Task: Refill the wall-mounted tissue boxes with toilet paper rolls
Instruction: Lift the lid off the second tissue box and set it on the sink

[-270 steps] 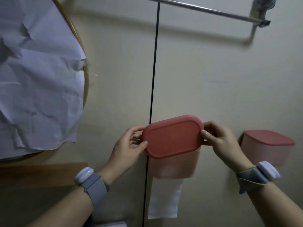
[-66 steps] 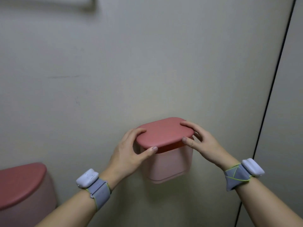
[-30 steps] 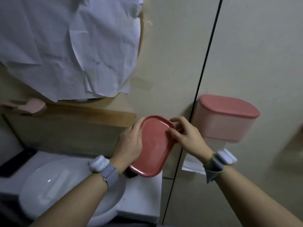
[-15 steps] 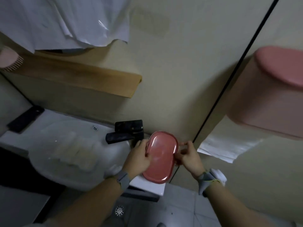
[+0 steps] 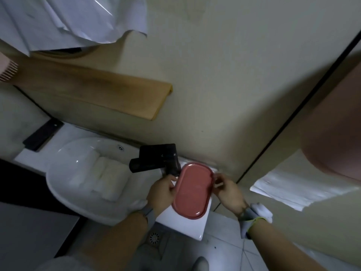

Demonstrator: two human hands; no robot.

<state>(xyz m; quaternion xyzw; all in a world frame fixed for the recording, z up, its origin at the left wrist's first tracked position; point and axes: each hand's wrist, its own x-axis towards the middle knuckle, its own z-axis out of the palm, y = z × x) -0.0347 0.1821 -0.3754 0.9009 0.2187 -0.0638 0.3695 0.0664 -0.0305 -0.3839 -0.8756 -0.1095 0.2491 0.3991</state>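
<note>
Tissue box (image 5: 332,122) hangs on the wall at your far right, pink, close to the camera and blurred, with a sheet of white paper (image 5: 298,184) trailing from its underside. Its red lid (image 5: 192,187) is off the box and in your hands, held underside-up over the white counter (image 5: 183,222) just right of the basin. I cannot tell whether the lid touches the counter.

Your left hand (image 5: 161,192) grips the lid's left long edge, thumb curled over the rim. Your right hand (image 5: 227,190) pinches the right edge near the top, fingers bent round the rim. Both wrists carry grey straps with white modules.

Toilet paper rolls (image 5: 105,177), white and packed side by side, lie in the round white sink (image 5: 64,184) to the left of the lid. The black faucet (image 5: 156,160) stands just behind the lid's upper end and reaches out over the basin.

A wooden shelf (image 5: 93,90) runs along the wall above the sink, with crumpled white sheeting (image 5: 64,20) hanging over it. A black flat object (image 5: 43,134) lies at the counter's far left corner. A floor drain (image 5: 154,238) shows below, between your forearms.
</note>
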